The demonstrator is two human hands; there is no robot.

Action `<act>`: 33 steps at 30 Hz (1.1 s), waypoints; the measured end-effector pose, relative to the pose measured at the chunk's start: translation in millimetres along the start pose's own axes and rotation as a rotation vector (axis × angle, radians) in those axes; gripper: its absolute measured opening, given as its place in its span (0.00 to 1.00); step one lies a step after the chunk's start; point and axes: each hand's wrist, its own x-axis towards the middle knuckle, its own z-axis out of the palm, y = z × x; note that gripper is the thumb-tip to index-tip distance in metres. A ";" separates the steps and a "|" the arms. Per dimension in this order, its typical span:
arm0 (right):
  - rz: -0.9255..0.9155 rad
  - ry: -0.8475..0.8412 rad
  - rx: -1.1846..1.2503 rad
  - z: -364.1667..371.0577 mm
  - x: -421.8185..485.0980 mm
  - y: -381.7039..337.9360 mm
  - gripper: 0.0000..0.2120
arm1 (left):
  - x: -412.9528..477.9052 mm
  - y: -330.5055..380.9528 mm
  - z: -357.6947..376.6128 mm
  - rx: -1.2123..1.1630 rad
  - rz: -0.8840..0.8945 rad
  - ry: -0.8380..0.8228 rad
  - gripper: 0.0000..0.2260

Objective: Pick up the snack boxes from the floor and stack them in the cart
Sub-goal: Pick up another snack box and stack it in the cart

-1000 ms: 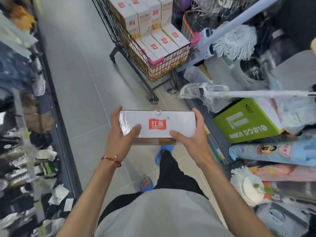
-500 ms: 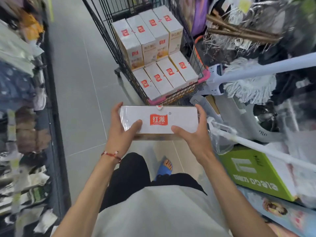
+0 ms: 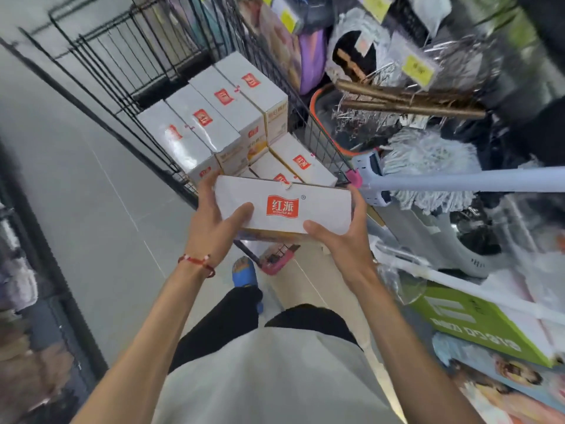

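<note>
A white snack box [image 3: 284, 206] with a red logo is held flat between both hands at the near end of the black wire cart [image 3: 146, 65]. Its left end is gripped by the left hand [image 3: 214, 228], thumb laid on top and fingers curled behind. The right end is clasped the same way by the right hand [image 3: 339, 240]. Inside the cart, matching stacked boxes [image 3: 214, 117] are packed in rows against its right wall, a lower row lying nearer.

The floor [image 3: 76, 209] is laid with grey tiles, crossed by thin pale joints, and forms a narrow shop aisle. At the left, a dark shelf [image 3: 18, 270] of blurred goods is seen. The right side is crowded with a mop head [image 3: 428, 154], its pale handle [image 3: 474, 179] and a green carton [image 3: 477, 325]. A blue slipper [image 3: 244, 273] is planted on the tiles below the box.
</note>
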 end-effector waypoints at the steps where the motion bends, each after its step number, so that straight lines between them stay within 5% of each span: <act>1: 0.003 0.029 0.011 6.2 6.3 -2.8 0.46 | 16.1 4.9 -4.8 0.020 -0.002 -0.038 0.33; 10: 0.106 0.157 0.165 23.9 51.3 3.5 0.47 | 118.6 33.0 6.7 0.197 0.001 -0.277 0.33; 16: 0.145 0.112 0.194 10.3 80.4 16.5 0.58 | 155.9 38.9 38.2 0.294 -0.015 -0.322 0.32; 33: 0.219 0.423 0.182 40.6 152.6 41.6 0.57 | 277.0 46.7 93.9 0.583 0.073 -0.499 0.37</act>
